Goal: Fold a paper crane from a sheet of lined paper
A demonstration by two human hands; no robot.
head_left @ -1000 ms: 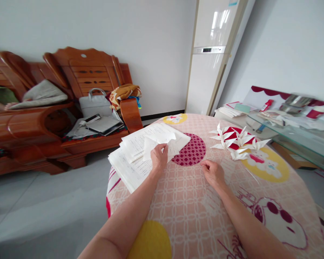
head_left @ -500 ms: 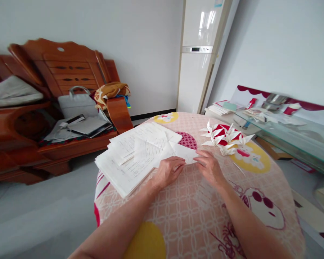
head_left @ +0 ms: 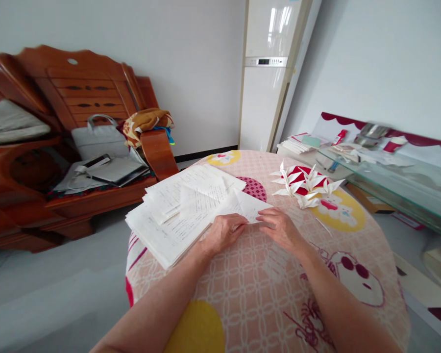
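A sheet of white paper (head_left: 248,203) with folds in it lies at the right edge of a paper stack, its near edge toward me. My left hand (head_left: 226,231) holds that near edge with curled fingers, thumb and forefinger close together. Just to the right, my right hand (head_left: 282,230) has its fingers on the paper's right part, pinching the edge. Beneath and left of the sheet spreads the stack of written papers (head_left: 169,235). Several folded white paper cranes (head_left: 305,185) stand together farther right on the table.
The round table wears a pink patterned cloth (head_left: 250,294). A thin white strip (head_left: 323,226) lies right of my right hand. Beyond the right edge stands a glass-topped table (head_left: 400,181) with cups and papers. A wooden sofa (head_left: 91,93) holding a grey bag (head_left: 99,139) is at left.
My right hand has come slightly closer to my left hand. The paper's far flap now shows as a triangle pointing right. The whole view has shifted a little.
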